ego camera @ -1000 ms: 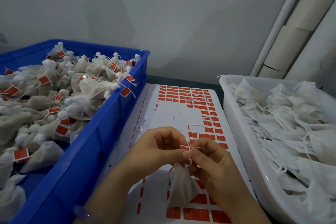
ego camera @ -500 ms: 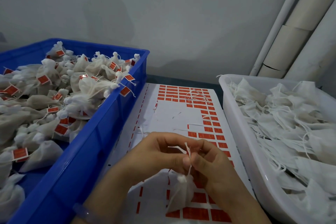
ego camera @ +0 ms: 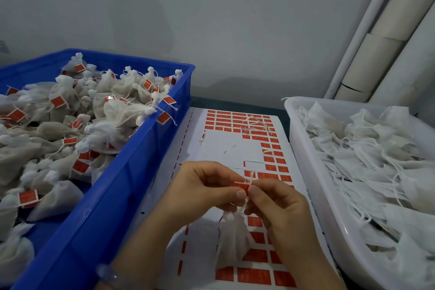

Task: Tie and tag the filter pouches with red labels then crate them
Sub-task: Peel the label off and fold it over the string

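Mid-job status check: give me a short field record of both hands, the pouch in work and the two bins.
left hand: pinches the red label at the string
right hand: pinches the same label
pouch: hangs from the string below both hands, above the label sheet
blue crate: at left, heaped with tagged pouches
white bin: at right, holds untagged pouches

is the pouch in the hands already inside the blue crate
No, the pouch hangs from the left hand and right hand over the label sheet, outside the blue crate.
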Tool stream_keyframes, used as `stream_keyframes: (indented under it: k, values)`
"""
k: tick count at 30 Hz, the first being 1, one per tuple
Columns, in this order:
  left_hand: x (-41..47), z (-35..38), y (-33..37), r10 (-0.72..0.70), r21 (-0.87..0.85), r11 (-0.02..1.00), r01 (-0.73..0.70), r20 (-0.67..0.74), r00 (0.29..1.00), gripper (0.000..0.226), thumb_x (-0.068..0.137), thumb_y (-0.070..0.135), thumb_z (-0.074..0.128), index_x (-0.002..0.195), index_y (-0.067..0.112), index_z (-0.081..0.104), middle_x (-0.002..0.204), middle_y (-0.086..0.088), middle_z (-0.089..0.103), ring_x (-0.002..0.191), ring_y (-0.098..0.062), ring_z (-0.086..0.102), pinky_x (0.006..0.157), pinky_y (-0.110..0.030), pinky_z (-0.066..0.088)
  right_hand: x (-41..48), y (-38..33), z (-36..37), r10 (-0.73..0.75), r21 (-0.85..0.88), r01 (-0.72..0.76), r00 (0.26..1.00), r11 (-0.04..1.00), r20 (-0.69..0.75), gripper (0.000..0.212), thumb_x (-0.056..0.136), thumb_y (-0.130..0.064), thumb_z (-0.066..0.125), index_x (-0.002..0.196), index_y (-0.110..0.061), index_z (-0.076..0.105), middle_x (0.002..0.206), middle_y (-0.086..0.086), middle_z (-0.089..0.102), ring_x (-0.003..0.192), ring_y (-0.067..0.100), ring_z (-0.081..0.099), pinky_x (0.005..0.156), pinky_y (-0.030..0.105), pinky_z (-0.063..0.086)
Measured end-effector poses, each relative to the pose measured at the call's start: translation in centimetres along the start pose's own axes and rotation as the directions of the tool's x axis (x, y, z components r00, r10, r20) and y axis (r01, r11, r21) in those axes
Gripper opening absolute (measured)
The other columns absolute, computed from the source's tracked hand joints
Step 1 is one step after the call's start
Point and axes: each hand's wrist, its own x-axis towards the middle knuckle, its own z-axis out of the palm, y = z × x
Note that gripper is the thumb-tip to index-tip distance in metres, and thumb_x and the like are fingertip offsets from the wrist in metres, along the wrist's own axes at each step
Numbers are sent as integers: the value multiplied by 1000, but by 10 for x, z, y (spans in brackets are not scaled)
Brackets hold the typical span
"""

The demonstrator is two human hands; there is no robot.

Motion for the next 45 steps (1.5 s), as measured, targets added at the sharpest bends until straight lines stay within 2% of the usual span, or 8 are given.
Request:
stream_keyframes:
  k: [7,13,23,29,33,37,41,45]
  values:
    - [4,5,-10,9,118,993,-1,-64,998,17,63,28,70,77,20,73,72,0,73,65,-19,70,63,-24,57,-2,9,9,-91,-188,96,995,977,35,10,87,-22,53,78,-26,54,76,-18,62,73,4,61,61,9,49]
    - [5,3,-12,17,103,995,-10,-68,998,15,65,28,70,77,19,72,71,0,72,64,-19,70,61,-23,56,-3,4,7,-115,-149,104,991,983,-63,14,69,-40,55,76,-29,60,78,-22,66,77,1,64,60,5,47]
    - [5,-1,-15,36,103,994,-35,-9,999,12,60,30,75,71,25,74,72,-1,73,65,-19,70,65,-25,56,-5,7,11,-235,-196,226,972,954,-24,2,74,-31,54,74,-30,56,78,-26,63,80,-1,61,63,3,46]
    - [7,-1,-17,69,114,991,-64,-41,997,16,66,33,69,78,24,74,72,3,72,66,-16,69,65,-25,56,-4,7,12,-153,-100,147,987,984,-57,12,72,-36,56,80,-28,60,76,-22,66,73,1,64,56,5,47]
    - [8,1,-20,122,125,986,-109,-103,987,7,72,25,70,79,25,73,74,8,72,70,-12,69,63,-18,53,-5,9,12,-96,-128,101,994,987,45,32,59,-52,63,83,-31,61,79,-23,67,78,-1,64,58,6,47]
    - [8,4,-26,156,131,983,-130,-212,965,10,78,11,72,78,21,72,74,9,71,74,-13,68,67,-21,55,-4,20,17,-19,-238,35,997,971,72,12,80,-24,68,76,-32,62,74,-27,66,77,-8,61,57,3,44]
    - [9,3,-26,158,56,987,-149,-237,959,10,81,7,68,77,15,67,68,9,69,65,-9,66,58,-14,49,0,19,21,2,-329,44,990,943,138,18,91,-23,55,82,-39,57,76,-27,65,81,-15,56,60,0,42]
    - [10,1,-24,186,-3,981,-194,-269,945,8,86,9,62,80,15,65,72,7,67,66,-8,64,59,-15,49,11,4,28,-14,-416,88,984,905,178,17,96,-24,45,85,-35,52,86,-18,61,74,-1,60,60,7,44]
